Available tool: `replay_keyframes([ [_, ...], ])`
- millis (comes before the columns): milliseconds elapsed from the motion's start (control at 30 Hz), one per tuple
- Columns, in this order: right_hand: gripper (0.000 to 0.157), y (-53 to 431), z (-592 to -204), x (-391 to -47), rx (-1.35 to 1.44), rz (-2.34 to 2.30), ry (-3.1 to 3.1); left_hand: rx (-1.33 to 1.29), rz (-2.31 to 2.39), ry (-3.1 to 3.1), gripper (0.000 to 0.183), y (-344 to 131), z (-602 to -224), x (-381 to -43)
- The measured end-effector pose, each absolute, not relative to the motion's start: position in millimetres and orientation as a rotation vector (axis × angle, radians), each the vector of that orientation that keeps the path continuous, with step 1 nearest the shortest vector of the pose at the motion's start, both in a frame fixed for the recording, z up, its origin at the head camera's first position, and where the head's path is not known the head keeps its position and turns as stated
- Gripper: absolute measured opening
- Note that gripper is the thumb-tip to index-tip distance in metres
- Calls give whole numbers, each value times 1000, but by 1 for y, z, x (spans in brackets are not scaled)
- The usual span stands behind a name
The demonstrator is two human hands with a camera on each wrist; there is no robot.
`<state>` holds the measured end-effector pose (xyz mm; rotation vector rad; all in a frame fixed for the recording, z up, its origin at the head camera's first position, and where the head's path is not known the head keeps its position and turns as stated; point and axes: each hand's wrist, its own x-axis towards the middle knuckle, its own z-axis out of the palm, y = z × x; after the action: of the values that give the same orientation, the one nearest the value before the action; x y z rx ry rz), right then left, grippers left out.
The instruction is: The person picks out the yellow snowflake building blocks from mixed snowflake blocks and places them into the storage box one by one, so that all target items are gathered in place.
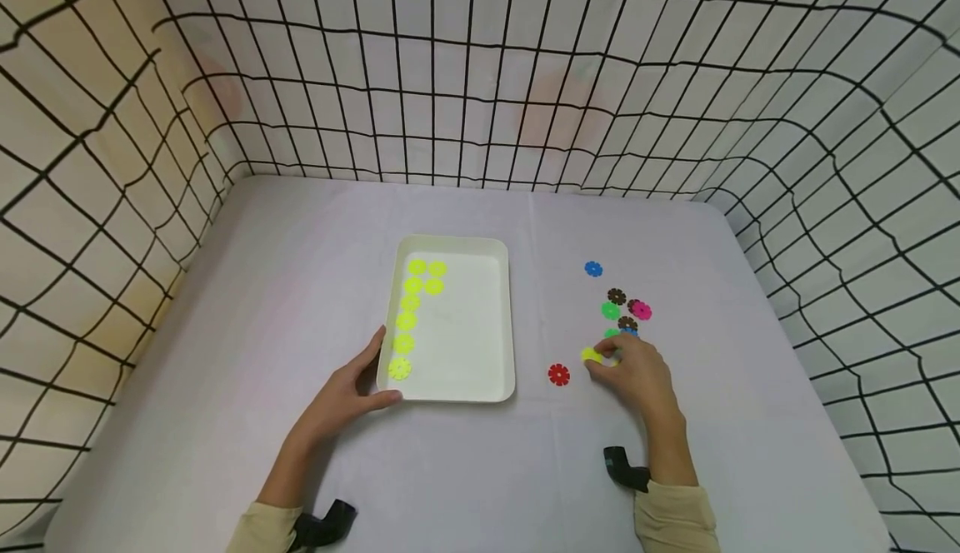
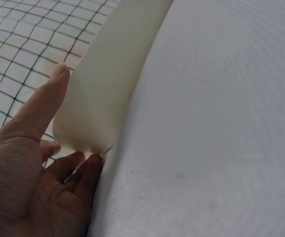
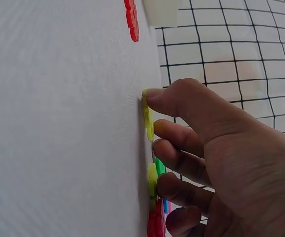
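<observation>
A shallow white tray (image 1: 468,320) lies on the table, with several yellow flower-shaped discs (image 1: 406,321) in a column and a short second column along its left side. My left hand (image 1: 348,391) holds the tray's near left corner, thumb along the front wall and fingers at the left wall (image 2: 100,98). To the right of the tray, my right hand (image 1: 633,370) pinches another yellow disc (image 1: 591,355) at its edges between thumb and index finger, low at the cloth. Beneath the curled other fingers of this hand lies a second yellow disc (image 3: 152,180), partly hidden.
A red disc (image 1: 558,375) lies between tray and right hand. Beyond that hand is a loose cluster with a pink disc (image 1: 641,310), a green disc (image 1: 611,310) and brown discs (image 1: 617,296); a blue disc (image 1: 593,269) lies farther back. Black wire mesh (image 1: 480,103) surrounds the table.
</observation>
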<state>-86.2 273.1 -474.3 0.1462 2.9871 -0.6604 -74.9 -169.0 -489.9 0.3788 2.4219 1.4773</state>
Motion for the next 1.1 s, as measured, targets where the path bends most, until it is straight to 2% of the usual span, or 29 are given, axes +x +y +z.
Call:
replay_keyframes([
  [633,32,269,-477,-82,168,-628,3049,366,1470,2421,103,-169,-490,-73],
  [1100,30,264,-469,-91,139,-661,3059,367,1487,2417,104,-168,-487,-74],
])
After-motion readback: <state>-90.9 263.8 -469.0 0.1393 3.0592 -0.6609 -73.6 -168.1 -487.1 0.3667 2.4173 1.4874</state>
